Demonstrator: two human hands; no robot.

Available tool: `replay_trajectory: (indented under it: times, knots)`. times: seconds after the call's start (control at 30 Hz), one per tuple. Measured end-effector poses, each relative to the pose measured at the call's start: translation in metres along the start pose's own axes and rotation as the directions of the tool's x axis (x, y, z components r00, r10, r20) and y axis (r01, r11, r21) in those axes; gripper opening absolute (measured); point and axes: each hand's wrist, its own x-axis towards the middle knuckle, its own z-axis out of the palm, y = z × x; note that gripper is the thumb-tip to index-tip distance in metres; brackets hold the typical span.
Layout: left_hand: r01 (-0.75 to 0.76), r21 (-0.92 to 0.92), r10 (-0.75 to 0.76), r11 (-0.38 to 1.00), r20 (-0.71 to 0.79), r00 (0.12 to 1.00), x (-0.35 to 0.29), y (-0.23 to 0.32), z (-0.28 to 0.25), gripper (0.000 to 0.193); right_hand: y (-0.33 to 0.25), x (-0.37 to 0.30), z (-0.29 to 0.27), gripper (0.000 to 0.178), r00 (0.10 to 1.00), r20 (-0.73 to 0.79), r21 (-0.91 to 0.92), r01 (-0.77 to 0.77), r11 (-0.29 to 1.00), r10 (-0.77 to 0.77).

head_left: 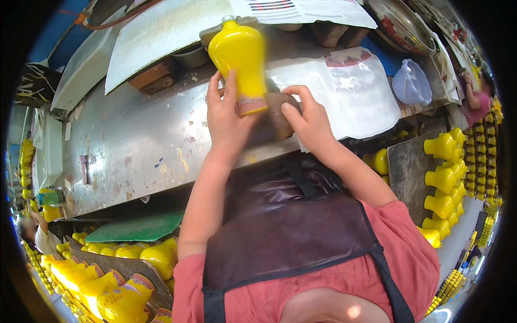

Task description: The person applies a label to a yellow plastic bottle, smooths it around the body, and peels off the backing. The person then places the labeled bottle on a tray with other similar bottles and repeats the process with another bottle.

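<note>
My left hand (229,116) is closed on the lower left side of a glossy yellow vase (239,54). The vase has wide shoulders, a small neck pointing away from me and a patterned reddish band at its narrow foot. Close beside that foot, my right hand (309,118) grips a dark brown block (282,114) between thumb and fingers. Blur hides what the block is made of, and I cannot tell whether it touches the vase. Both hands are above the metal worktable (134,145).
On the table's right lie white sheets (350,102) and a pale blue bucket (412,83). A white board (153,43) rests on bricks at the back. Yellow vases (129,299) stand lower left, more (441,177) at right. A person (476,99) is at far right, another at far left.
</note>
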Motion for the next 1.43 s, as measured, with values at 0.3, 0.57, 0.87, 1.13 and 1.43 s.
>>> replay_trajectory:
  times: [0.3, 0.57, 0.87, 1.13, 1.43]
  knots:
    - [0.019, 0.107, -0.026, 0.994, 0.067, 0.997, 0.002, 0.002, 0.000, 0.096, -0.001, -0.010, 0.006, 0.033, 0.984, 0.110, -0.040, 0.147, 0.988, -0.142]
    - [-0.007, 0.102, 0.017, 0.995, -0.094, 0.995, -0.004, 0.006, 0.006, 0.091, -0.004, -0.014, 0.002, 0.029, 0.973, 0.059, -0.059, 0.225, 0.973, -0.222]
    - [0.010, -0.140, -0.012, 0.990, -0.012, 1.000, -0.003, 0.002, -0.002, 0.082, -0.007, -0.006, -0.010, 0.030, 0.995, 0.044, 0.092, 0.083, 0.992, -0.088]
    - [-0.018, 0.002, 0.018, 1.000, 0.028, 0.999, -0.001, 0.002, -0.008, 0.095, 0.002, -0.007, -0.001, 0.026, 0.997, 0.032, 0.033, 0.065, 0.997, -0.066]
    - [0.188, 0.030, -0.190, 0.982, 0.178, 0.965, -0.002, 0.002, 0.001, 0.102, -0.014, -0.008, 0.006, 0.037, 0.968, 0.164, -0.064, 0.204, 0.977, -0.191]
